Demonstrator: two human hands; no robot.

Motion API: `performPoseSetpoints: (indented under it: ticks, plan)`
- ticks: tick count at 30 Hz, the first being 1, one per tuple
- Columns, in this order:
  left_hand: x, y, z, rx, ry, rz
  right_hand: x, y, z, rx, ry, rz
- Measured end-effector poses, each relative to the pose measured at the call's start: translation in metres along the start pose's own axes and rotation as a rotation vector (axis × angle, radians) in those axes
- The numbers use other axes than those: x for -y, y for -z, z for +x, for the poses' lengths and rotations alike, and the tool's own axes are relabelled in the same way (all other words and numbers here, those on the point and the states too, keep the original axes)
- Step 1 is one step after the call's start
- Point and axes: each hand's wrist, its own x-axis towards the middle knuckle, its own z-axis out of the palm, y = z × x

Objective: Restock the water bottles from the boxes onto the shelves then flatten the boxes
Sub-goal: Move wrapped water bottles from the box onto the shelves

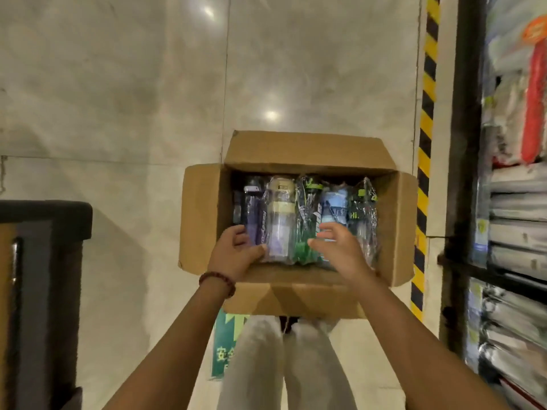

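An open cardboard box point(201, 220) sits on the floor in front of my legs, all its flaps folded out. Several plastic-wrapped water bottles lie side by side in it: a dark purple one point(253, 208), a cream-capped lilac one point(279, 214), a green one point(306, 220), a light blue one point(333, 205) and a clear one with green print point(364, 214). My left hand point(236, 253) reaches into the box's near left side, thumb against the lilac bottle's base. My right hand point(337, 247) hovers over the green and blue bottles with fingers spread, holding nothing.
Shelves point(515, 232) packed with wrapped goods stand at the right, behind a yellow-black striped floor line point(426, 149). A dark cabinet or counter point(47, 261) stands at the left. A green floor sign point(226, 344) lies by my feet. Pale tiled floor stretches beyond the box.
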Motion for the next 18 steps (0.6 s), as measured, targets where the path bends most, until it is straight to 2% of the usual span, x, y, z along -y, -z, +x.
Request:
performPoseSetpoints:
  ticks: [4,10,14,18]
  plan:
    - [0.036,-0.008,0.079,0.005,0.036,0.072,-0.024,-0.022,0.074,-0.012,-0.036,-0.051]
    - [0.096,-0.031,0.167,-0.092,0.08,0.119,-0.077,-0.052,0.165,-0.096,-0.031,-0.165]
    - [0.126,-0.043,0.2,-0.125,0.146,0.18,-0.108,-0.068,0.198,-0.172,-0.077,-0.298]
    - [0.131,-0.052,0.22,-0.096,0.226,0.087,-0.115,-0.083,0.209,-0.329,-0.098,-0.449]
